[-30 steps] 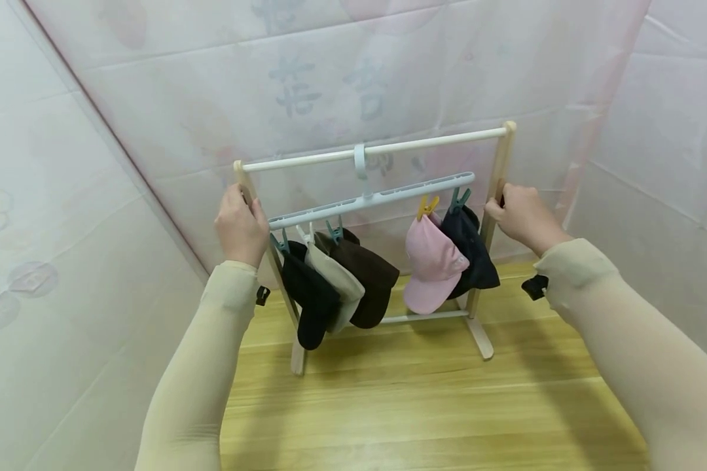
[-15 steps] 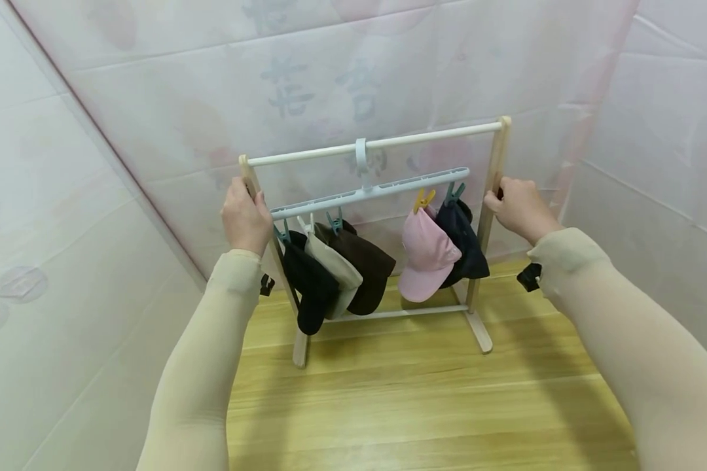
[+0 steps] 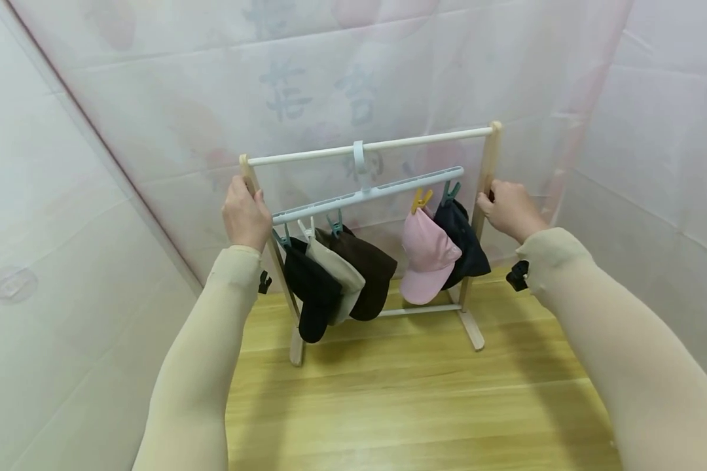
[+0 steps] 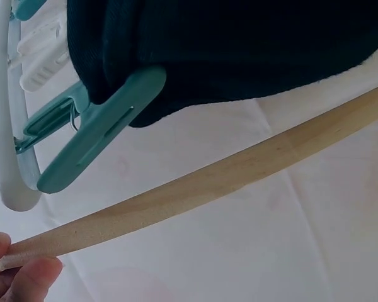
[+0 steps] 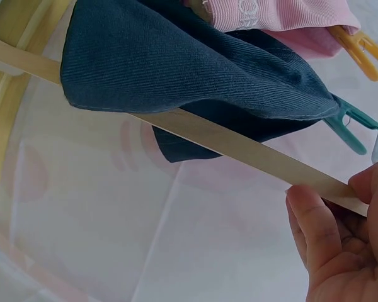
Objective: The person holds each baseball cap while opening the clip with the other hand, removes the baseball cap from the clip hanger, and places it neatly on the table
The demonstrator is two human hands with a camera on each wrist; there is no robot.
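Gripping wooden rack [image 3: 488, 171] by both side posts, frame centre. Left hand [image 3: 245, 217] curled round left post [image 3: 268, 245], fingertips [image 4: 25, 277] pinching wood. Right hand [image 3: 508, 209] wrapped round right post [image 5: 239, 146], thumb [image 5: 315, 223] pressed on it. Rack stands on wood floor [image 3: 412, 405]. Clip hanger [image 3: 368, 195] on top bar [image 3: 424, 140] carries black cap [image 3: 312, 294], beige cap [image 3: 336, 275], brown cap [image 3: 368, 275], pink cap [image 3: 427, 258], navy cap [image 3: 462, 242].

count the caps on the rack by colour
black cap: 1
beige cap: 1
brown cap: 1
pink cap: 1
navy cap: 1
total: 5
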